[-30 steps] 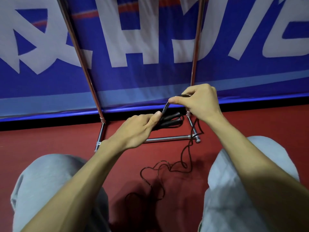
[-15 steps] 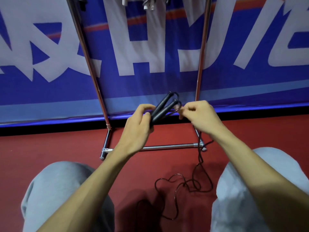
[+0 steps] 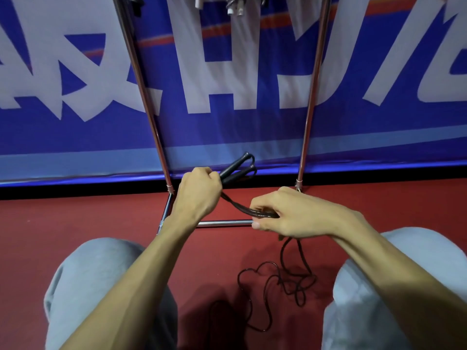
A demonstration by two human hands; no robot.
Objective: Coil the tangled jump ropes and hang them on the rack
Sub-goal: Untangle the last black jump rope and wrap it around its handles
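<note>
My left hand (image 3: 199,195) is closed around the two black handles (image 3: 236,168) of a jump rope, which point up and to the right. From them the black cord (image 3: 233,203) runs down to my right hand (image 3: 290,215), which pinches a few strands together. Below that hand the rest of the rope (image 3: 280,281) hangs down and lies in loose tangled loops on the red floor between my knees. The chrome rack (image 3: 141,84) stands right in front of me, its two uprights rising out of frame.
Ends of other hung jump ropes (image 3: 233,6) dangle at the top edge. The rack's low crossbar (image 3: 222,223) lies on the red floor (image 3: 75,223) just behind my hands. A blue banner (image 3: 227,127) with white letters covers the wall. My grey-trousered knees (image 3: 101,286) flank the rope.
My right hand has slid down and away from the handles along the cord, now holding gathered strands lower. The view has tilted up, showing rope ends at the rack's top.
</note>
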